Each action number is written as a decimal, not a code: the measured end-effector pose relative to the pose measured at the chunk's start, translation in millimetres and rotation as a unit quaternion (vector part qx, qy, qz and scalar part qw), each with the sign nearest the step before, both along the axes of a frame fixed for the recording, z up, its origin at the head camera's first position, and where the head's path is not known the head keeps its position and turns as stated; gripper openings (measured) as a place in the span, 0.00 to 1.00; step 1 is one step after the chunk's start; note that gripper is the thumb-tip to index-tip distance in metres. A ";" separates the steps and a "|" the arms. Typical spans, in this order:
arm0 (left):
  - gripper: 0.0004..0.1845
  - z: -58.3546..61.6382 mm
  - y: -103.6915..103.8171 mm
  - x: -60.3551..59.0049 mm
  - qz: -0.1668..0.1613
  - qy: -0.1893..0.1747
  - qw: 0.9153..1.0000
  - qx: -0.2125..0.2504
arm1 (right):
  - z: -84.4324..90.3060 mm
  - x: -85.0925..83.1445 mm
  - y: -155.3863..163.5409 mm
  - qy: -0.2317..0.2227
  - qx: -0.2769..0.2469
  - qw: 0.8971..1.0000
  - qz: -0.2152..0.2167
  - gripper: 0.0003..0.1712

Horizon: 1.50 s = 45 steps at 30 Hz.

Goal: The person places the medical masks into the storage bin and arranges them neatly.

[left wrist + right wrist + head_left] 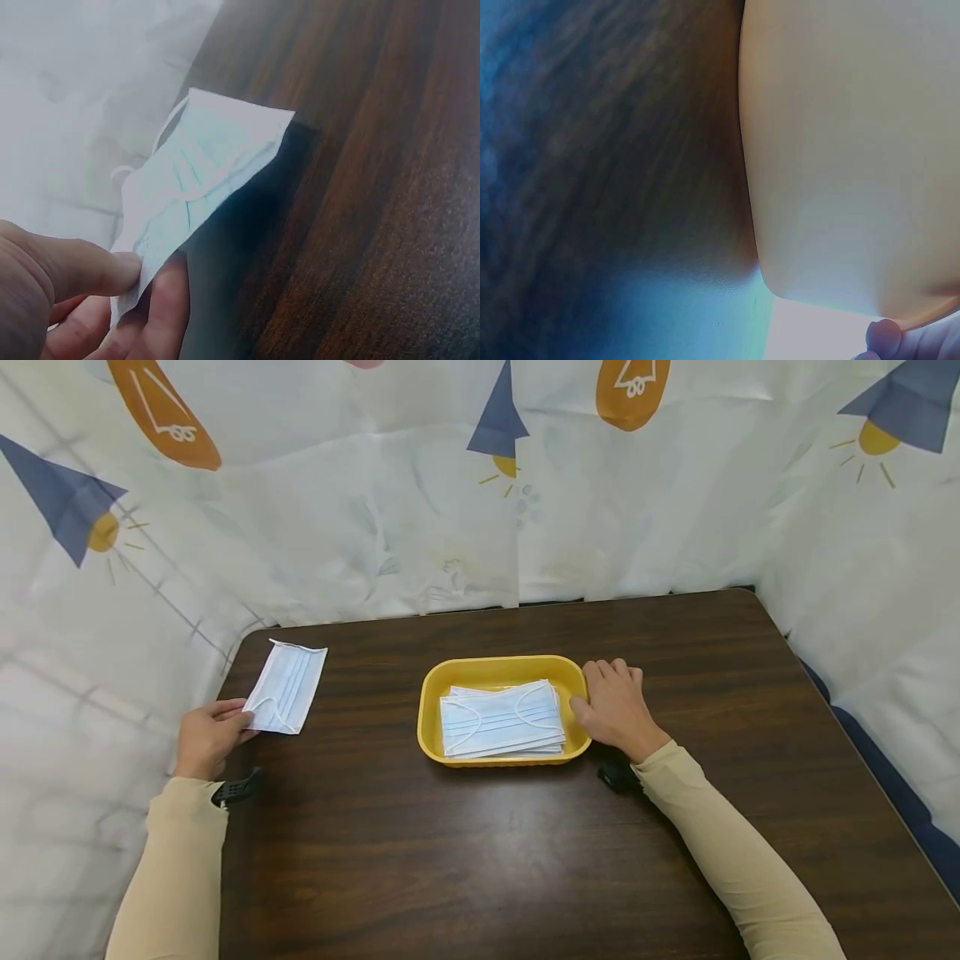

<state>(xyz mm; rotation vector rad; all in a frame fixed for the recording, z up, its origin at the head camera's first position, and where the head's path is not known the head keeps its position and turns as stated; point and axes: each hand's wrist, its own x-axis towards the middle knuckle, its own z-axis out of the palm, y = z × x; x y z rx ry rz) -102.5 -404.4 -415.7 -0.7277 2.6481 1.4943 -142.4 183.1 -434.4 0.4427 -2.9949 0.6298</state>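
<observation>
A light blue face mask (287, 686) (196, 171) lies at the table's left edge, and my left hand (208, 737) pinches its near corner between thumb and fingers (142, 296). A yellow tray (435, 693) sits mid-table with a stack of similar masks (500, 718) inside. My right hand (615, 706) rests against the tray's right rim, fingers curled over its edge. In the right wrist view the tray's outer wall (840, 150) fills the frame, with a fingertip (885, 336) at its lower edge.
The dark wooden table (525, 852) stands enclosed by a white printed cloth backdrop (375, 510) at the back and both sides. The table's left edge runs just beside the single mask.
</observation>
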 end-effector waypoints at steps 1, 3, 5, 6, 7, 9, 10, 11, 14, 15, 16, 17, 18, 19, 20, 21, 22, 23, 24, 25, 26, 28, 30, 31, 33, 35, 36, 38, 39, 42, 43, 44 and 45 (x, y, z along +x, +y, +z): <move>0.29 0.9 0.9 0.6 -0.001 0.000 1.000 -0.002 | -0.1 0.1 0.0 -0.001 0.000 1.000 0.000 0.16; 0.29 2.1 2.2 1.5 -0.001 -0.001 1.000 -0.001 | -0.6 0.0 0.2 -0.001 -0.001 1.000 -0.001 0.16; 0.30 3.8 3.7 2.3 -0.001 0.001 1.000 0.002 | -1.4 -0.3 0.8 0.000 -0.001 1.000 -0.001 0.17; 0.30 4.7 4.5 2.6 -0.001 0.002 1.000 0.004 | -1.7 -0.5 1.0 0.000 -0.001 1.000 0.000 0.17; 0.30 5.6 4.9 3.0 -0.002 0.002 1.000 0.003 | -1.9 -0.7 1.2 0.000 -0.002 1.000 0.000 0.18; 0.30 7.2 6.3 3.5 -0.002 0.006 1.000 0.007 | -2.3 -0.8 1.8 0.000 -0.002 1.000 0.002 0.18; 0.30 7.9 7.0 3.8 -0.002 0.008 1.000 0.009 | -2.2 -0.8 2.0 -0.001 -0.003 1.000 0.003 0.18; 0.30 8.4 7.5 4.0 -0.003 0.009 1.000 0.010 | -2.3 -0.9 2.2 -0.001 -0.003 1.000 0.004 0.18; 0.30 9.8 9.3 4.6 -0.003 0.020 0.999 0.030 | -2.4 -1.0 2.8 -0.003 -0.001 1.000 0.005 0.18; 0.30 10.2 9.8 4.7 -0.005 0.025 0.999 0.036 | -2.3 -1.0 2.9 -0.003 -0.001 1.000 0.006 0.19; 0.30 10.7 10.4 4.8 -0.006 0.027 0.999 0.041 | -2.2 -1.2 2.9 -0.003 0.000 1.000 0.005 0.19; 0.30 11.3 11.1 4.8 -0.008 0.028 0.999 0.041 | -2.1 -1.4 2.9 -0.003 0.002 1.000 0.005 0.19; 0.30 12.1 11.7 4.8 -0.009 0.029 0.999 0.041 | -1.9 -1.4 2.8 -0.003 0.003 1.000 0.005 0.19; 0.30 13.0 12.6 4.7 -0.015 0.027 0.999 0.031 | -1.9 -1.5 2.7 -0.004 0.004 1.000 0.005 0.19; 0.30 14.4 13.8 4.6 -0.017 0.027 0.999 0.029 | -1.6 -1.6 2.5 -0.004 0.004 1.000 0.005 0.19; 0.29 15.8 15.2 4.6 -0.019 0.027 0.999 0.022 | -1.2 -1.7 2.3 -0.004 0.004 1.000 0.004 0.19; 0.29 17.1 16.6 4.5 -0.021 0.026 0.999 0.017 | -0.8 -1.7 1.9 -0.005 0.004 1.000 0.005 0.19; 0.28 18.5 18.0 4.5 -0.025 0.029 0.999 0.009 | -0.7 -1.8 1.9 -0.006 0.004 1.000 0.005 0.19; 0.28 20.0 19.5 4.5 -0.027 0.033 0.999 0.007 | -0.5 -1.8 1.8 -0.006 0.003 1.000 0.005 0.19; 0.27 21.7 21.3 4.4 -0.029 0.034 0.999 0.002 | -0.5 -2.0 1.8 -0.007 0.003 1.000 0.005 0.19; 0.27 23.1 22.8 4.3 -0.031 0.036 0.999 -0.004 | -0.1 -1.9 1.6 -0.006 0.002 1.000 0.005 0.19; 0.26 26.0 25.8 4.3 -0.034 0.037 0.999 -0.016 | 0.2 -2.0 1.5 -0.006 0.002 1.000 0.006 0.19; 0.27 29.9 29.5 4.4 -0.035 0.033 0.998 -0.028 | 0.7 -2.1 1.5 -0.006 0.000 1.000 0.005 0.19; 0.26 32.1 31.4 4.4 -0.037 0.032 0.998 -0.032 | 0.9 -2.2 1.5 -0.005 0.000 1.000 0.005 0.19; 0.26 36.4 35.0 4.0 -0.041 0.037 0.998 -0.033 | 1.6 -2.0 1.5 -0.005 -0.002 1.000 0.006 0.19; 0.26 41.2 38.7 3.2 -0.044 0.045 0.998 -0.026 | 1.8 -2.0 1.7 -0.004 -0.005 1.000 0.006 0.19; 0.25 43.5 40.5 2.7 -0.046 0.051 0.997 -0.021 | 1.9 -1.9 1.8 -0.003 -0.006 1.000 0.006 0.19; 0.25 48.1 44.2 2.1 -0.051 0.059 0.997 -0.017 | 2.4 -1.4 2.0 -0.001 -0.007 1.000 0.006 0.19; 0.25 50.2 46.1 2.0 -0.054 0.061 0.997 -0.015 | 2.5 -1.2 2.0 -0.001 -0.007 1.000 0.006 0.19; 0.25 57.0 52.0 2.9 -0.064 0.071 0.995 -0.001 | 2.9 -0.4 2.0 0.000 -0.007 1.000 0.006 0.18; 0.25 59.3 53.9 3.4 -0.068 0.075 0.995 0.000 | 2.8 -0.2 2.0 0.000 -0.007 1.000 0.006 0.18; 0.24 61.6 55.8 3.9 -0.071 0.080 0.994 0.005 | 2.5 -0.2 2.1 0.000 -0.006 1.000 0.006 0.18; 0.24 63.9 57.9 4.4 -0.075 0.085 0.994 0.006 | 2.5 0.1 2.1 0.000 -0.006 1.000 0.007 0.18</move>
